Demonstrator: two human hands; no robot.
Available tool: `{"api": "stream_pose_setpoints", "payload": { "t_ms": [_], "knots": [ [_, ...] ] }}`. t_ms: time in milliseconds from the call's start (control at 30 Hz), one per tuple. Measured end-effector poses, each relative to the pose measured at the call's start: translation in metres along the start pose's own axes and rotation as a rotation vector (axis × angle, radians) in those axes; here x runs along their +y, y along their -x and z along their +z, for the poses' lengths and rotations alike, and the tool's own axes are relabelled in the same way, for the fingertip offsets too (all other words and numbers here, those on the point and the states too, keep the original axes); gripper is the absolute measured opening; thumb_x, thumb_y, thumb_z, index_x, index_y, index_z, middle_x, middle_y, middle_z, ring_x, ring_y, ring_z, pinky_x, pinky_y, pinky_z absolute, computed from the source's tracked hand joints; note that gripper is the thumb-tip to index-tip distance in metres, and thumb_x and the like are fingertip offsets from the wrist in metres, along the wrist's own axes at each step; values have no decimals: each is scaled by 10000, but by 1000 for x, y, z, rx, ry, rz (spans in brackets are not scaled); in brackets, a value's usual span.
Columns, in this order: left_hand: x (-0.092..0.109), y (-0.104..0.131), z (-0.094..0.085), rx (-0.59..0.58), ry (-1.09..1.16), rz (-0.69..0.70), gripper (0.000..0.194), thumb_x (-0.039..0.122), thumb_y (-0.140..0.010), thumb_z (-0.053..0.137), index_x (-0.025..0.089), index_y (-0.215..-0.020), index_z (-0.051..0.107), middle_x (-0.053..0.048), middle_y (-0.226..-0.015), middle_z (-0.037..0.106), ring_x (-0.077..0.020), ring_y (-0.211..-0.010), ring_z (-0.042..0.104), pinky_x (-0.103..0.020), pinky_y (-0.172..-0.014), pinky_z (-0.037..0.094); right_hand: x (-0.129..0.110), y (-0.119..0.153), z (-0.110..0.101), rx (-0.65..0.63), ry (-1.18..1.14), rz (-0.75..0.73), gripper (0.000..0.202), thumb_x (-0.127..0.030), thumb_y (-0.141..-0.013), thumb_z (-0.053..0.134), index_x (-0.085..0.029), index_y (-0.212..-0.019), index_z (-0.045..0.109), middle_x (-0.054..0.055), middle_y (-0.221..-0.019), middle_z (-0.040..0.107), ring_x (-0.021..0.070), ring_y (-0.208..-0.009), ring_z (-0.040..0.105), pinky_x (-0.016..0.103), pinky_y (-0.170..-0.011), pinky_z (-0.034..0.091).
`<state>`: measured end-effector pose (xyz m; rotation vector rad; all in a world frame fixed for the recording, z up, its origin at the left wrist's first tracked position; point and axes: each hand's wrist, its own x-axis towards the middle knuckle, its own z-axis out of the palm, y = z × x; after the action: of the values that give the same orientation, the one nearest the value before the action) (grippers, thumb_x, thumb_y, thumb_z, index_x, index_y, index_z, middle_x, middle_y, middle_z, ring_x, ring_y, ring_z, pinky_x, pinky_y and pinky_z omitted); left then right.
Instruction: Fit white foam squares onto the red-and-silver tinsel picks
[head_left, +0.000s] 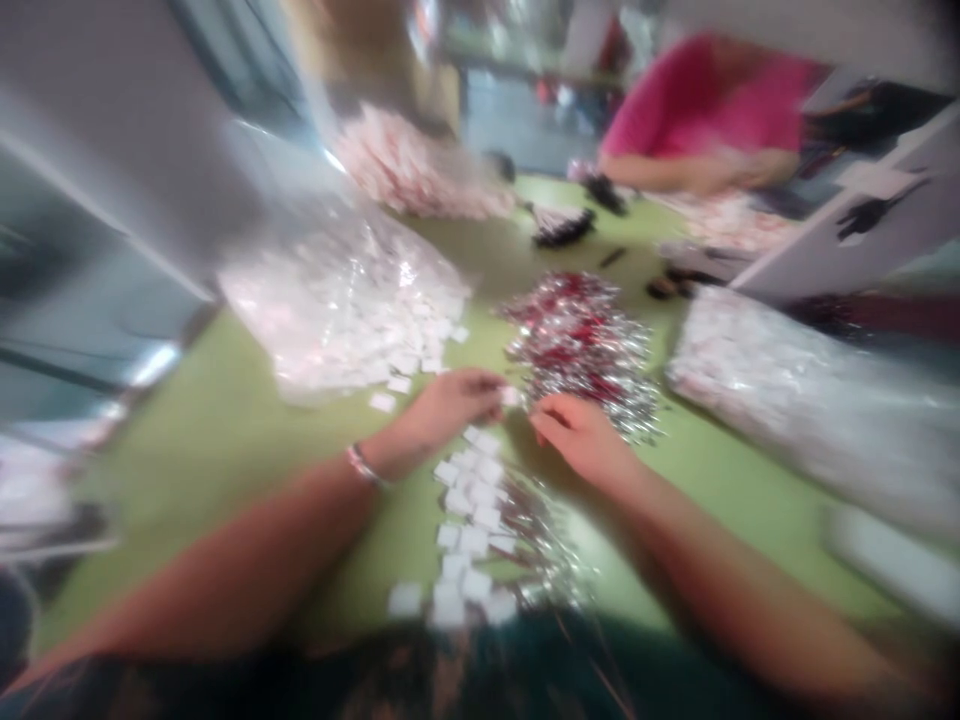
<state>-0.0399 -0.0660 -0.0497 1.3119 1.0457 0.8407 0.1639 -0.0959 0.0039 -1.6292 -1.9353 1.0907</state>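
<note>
Over the green table my left hand pinches a small white card between thumb and fingers. My right hand is just right of that card, its fingers pressed together; what they hold is too blurred to name. Right behind it lies a heap of shiny silver and red pieces. Below my hands, white cards lie in an overlapping column, with thin silvery strips reaching out to their right. Loose white cards are scattered left of my left hand.
A clear plastic bag with white cards spilling out stands at the left. Behind it is a pale pink pile. A stuffed plastic bag lies at the right. Across the table, a person in a pink top handles pale pieces.
</note>
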Motion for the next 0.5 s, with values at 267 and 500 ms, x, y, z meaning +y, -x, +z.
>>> {"api": "stream_pose_setpoints", "payload": {
  "t_ms": [267,500],
  "knots": [
    [-2,1,-1,4,-2,16,296,385,-821,691,195,-1043,741,-49,-755,722,-140,-652,630,-306,-629,518,6,0,2,0,78,-33,173,-252,-865,531,-211,-731,632,2,-723,670,139,-658,558,271,-647,404],
    [3,4,-2,-59,-46,-31,343,425,-829,681,152,-1030,730,-55,-682,708,-119,-548,600,-260,-515,480,17,3,7,173,431,-260,168,-191,-861,511,-198,-763,649,41,-775,682,151,-683,564,272,-644,372]
  ]
}}
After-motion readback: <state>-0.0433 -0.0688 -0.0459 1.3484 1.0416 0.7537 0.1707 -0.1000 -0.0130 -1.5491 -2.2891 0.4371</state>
